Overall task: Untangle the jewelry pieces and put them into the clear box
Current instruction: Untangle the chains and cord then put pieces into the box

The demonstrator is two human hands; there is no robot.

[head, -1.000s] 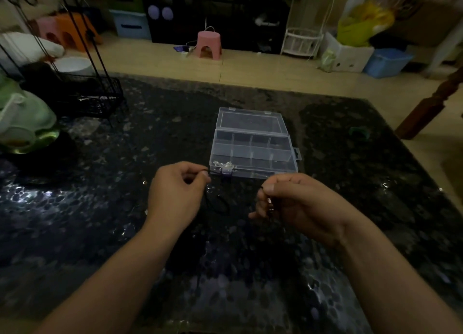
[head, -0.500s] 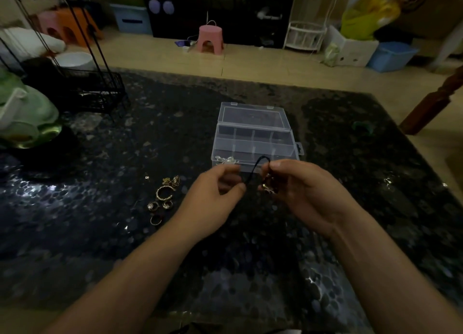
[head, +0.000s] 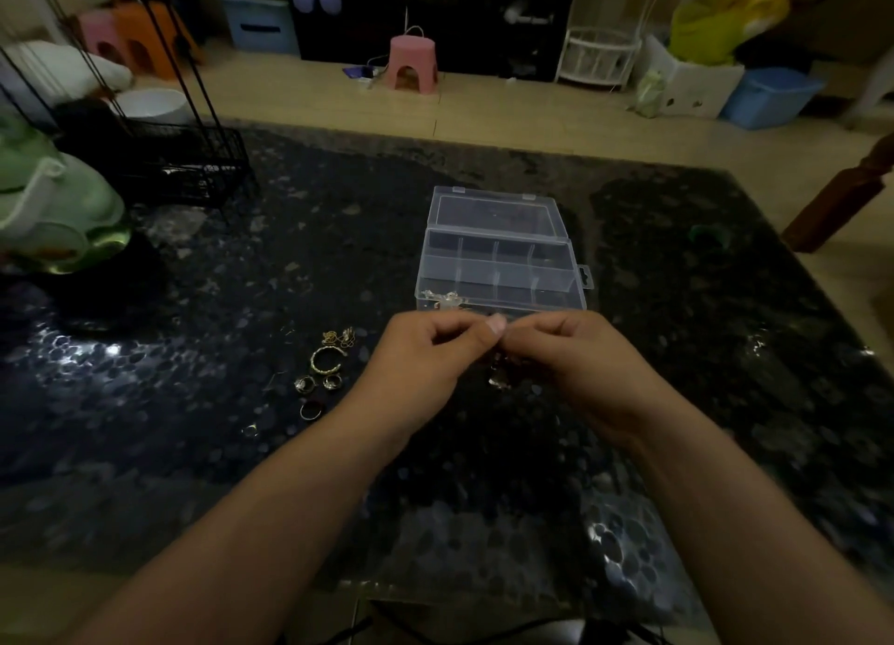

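Both hands are now meeting fingertip to fingertip just before the clear box [head: 500, 267], closer together than earlier. The left hand [head: 425, 359] and right hand [head: 575, 368] are pinching a small pendant piece [head: 499, 380] dangling between them; the black cord is no longer showing.

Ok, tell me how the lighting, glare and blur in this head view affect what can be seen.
Head view: dim overall, so the dark table swallows detail; glare patches gleam at its left edge; wide-angle bending curves the floor line; the rings glint clearly, but whatever the left hand and right hand pinch is too dark to identify; the clear box reads well.
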